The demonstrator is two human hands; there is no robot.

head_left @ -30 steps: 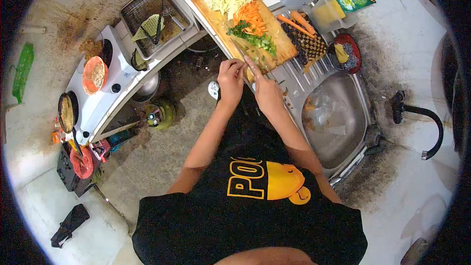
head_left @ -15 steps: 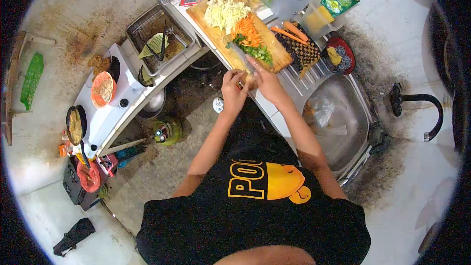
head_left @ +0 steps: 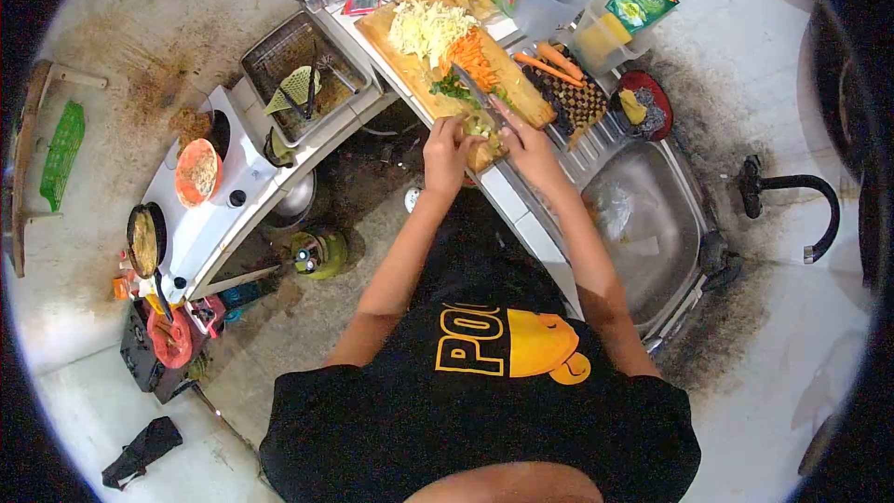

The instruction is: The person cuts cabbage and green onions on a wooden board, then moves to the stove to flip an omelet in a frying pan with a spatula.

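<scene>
A wooden cutting board [head_left: 380, 30] lies on the counter with pale shredded vegetable [head_left: 426, 28], cut orange carrot [head_left: 472, 61] and chopped green leaves [head_left: 451, 86]. My right hand [head_left: 533, 155] is closed round the handle of a knife [head_left: 472, 86], whose blade points up and left over the carrot and greens. At the board's near edge, my left hand [head_left: 447, 154] has its fingers bent against a small heap of pale green pieces [head_left: 480, 127]. Whether the left fingers pinch any of those pieces is hard to make out.
Right of the board are whole carrots [head_left: 549, 65], a red bowl [head_left: 644, 104] and the steel sink [head_left: 643, 224] with a black faucet [head_left: 792, 188]. A metal tray [head_left: 303, 74] and a stove [head_left: 209, 205] stand left. Beyond the board is a clear jug [head_left: 549, 0].
The knife has moved up and left over the greens. Both hands have shifted slightly; the right is lower and further right. Pale green pieces now show between them, and the green heap has spread.
</scene>
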